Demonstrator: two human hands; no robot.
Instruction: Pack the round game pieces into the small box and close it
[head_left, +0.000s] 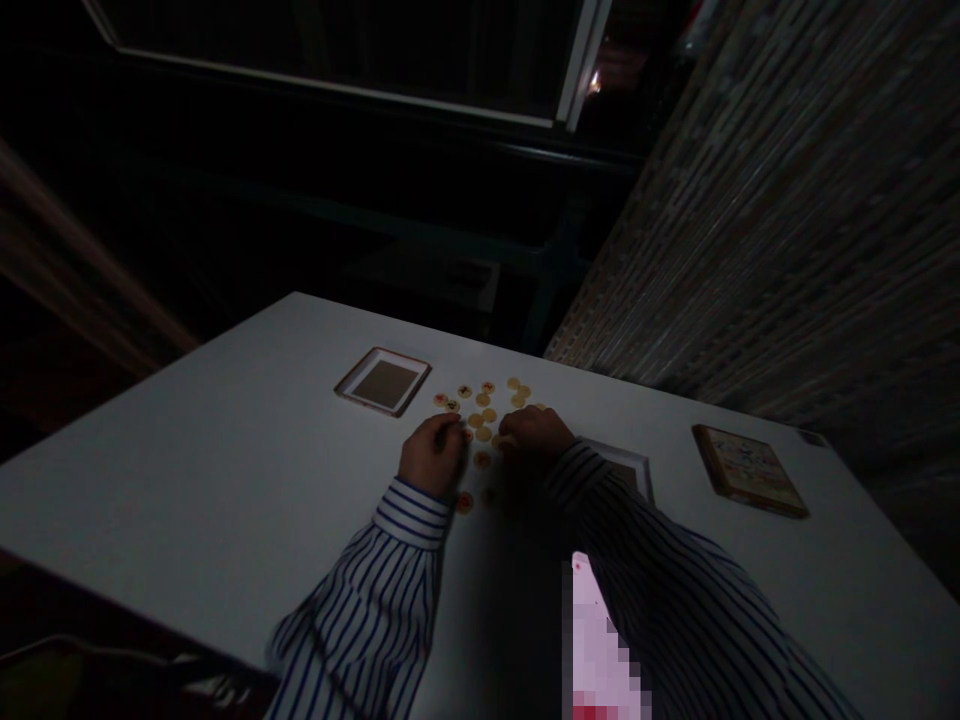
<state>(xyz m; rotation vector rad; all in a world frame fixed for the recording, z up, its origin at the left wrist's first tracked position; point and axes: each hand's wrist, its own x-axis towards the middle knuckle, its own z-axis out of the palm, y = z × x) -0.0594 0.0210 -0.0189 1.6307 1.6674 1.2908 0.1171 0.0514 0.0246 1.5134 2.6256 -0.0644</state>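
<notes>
Several small round yellow game pieces [484,405] with red or dark marks lie scattered on a white table [225,470]. My left hand [431,452] rests among them with its fingers curled at the nearer pieces. My right hand [534,432] lies just right of the pile, fingers bent down onto the pieces. What each hand pinches, if anything, is hidden. Both arms wear blue-striped white sleeves.
A shallow rectangular box tray [382,381] sits left of the pieces. A second white-framed tray [634,468] is partly hidden under my right arm. A brown game box lid [748,470] lies at the right. A brick wall [787,220] stands beyond the table; the room is dark.
</notes>
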